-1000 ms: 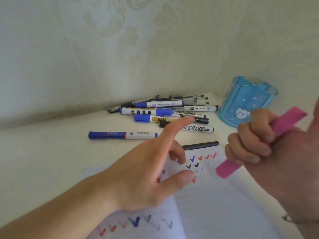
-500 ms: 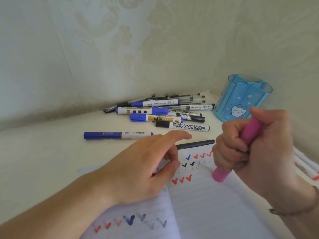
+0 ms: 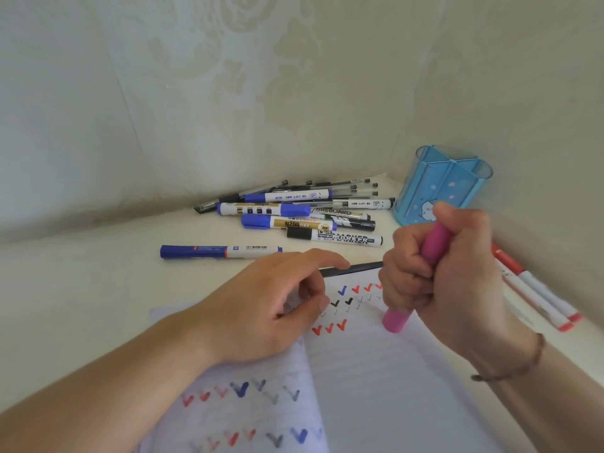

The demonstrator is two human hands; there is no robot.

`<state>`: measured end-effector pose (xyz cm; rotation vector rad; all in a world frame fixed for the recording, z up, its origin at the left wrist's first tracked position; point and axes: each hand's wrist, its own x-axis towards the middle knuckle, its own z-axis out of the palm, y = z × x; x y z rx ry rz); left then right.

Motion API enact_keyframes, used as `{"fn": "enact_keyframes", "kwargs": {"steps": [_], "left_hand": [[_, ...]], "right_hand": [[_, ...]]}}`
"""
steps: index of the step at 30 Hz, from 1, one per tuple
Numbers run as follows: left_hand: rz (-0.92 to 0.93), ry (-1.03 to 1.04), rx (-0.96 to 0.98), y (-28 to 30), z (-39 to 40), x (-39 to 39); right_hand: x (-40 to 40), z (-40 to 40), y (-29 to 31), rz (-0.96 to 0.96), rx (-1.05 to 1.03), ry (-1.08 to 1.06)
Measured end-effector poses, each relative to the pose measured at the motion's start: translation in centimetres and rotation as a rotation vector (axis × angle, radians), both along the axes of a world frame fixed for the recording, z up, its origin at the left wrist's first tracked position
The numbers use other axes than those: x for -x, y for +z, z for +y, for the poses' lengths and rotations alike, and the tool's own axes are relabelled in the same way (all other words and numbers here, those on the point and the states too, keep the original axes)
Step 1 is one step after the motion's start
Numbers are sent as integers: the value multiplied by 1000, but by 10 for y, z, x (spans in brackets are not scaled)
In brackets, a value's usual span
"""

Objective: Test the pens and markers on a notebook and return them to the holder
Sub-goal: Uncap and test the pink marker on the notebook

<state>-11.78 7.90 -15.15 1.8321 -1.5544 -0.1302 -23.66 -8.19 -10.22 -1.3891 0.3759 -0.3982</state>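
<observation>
My right hand [image 3: 447, 282] grips a pink marker [image 3: 397, 320] in a fist, its capped lower end just above the open notebook [image 3: 376, 380]. The notebook page carries red, blue and black check marks. My left hand [image 3: 268, 305] rests on the notebook's left page with fingers relaxed, index finger reaching toward a black pen [image 3: 359, 267] at the notebook's top edge. A blue translucent holder [image 3: 447, 181] stands in the far right corner. A pile of pens and markers [image 3: 300, 210] lies left of the holder.
A single blue-capped marker [image 3: 219, 251] lies apart from the pile, above my left hand. Several red and white markers [image 3: 536, 292] lie at the right beside the wall. Patterned walls close in the corner behind and to the right.
My right hand has turned the pink marker from slanted to nearly upright and lowered it toward the page. My left hand has dropped onto the notebook, fingers less spread.
</observation>
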Motion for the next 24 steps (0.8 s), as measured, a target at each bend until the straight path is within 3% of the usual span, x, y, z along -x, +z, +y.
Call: {"fn": "enact_keyframes", "kwargs": {"steps": [7, 13, 15, 18, 20, 22, 24], "left_hand": [[-294, -59, -46, 1, 3, -4], [-180, 94, -582, 44, -15, 9], [-179, 55, -508, 49, -31, 22], [244, -70, -200, 45, -44, 31], [452, -97, -43, 43, -39, 20], [500, -70, 22, 41, -28, 3], [368, -2, 11, 38, -20, -9]], "right_hand": [[6, 0, 1, -78, -23, 78], [19, -21, 10, -450, -416, -123], [24, -27, 9, -612, -606, -176], [25, -23, 2, -753, -741, -137], [23, -22, -2, -658, -535, -119], [24, -26, -9, -382, 75, -217], [25, -28, -15, -91, 695, -188]]}}
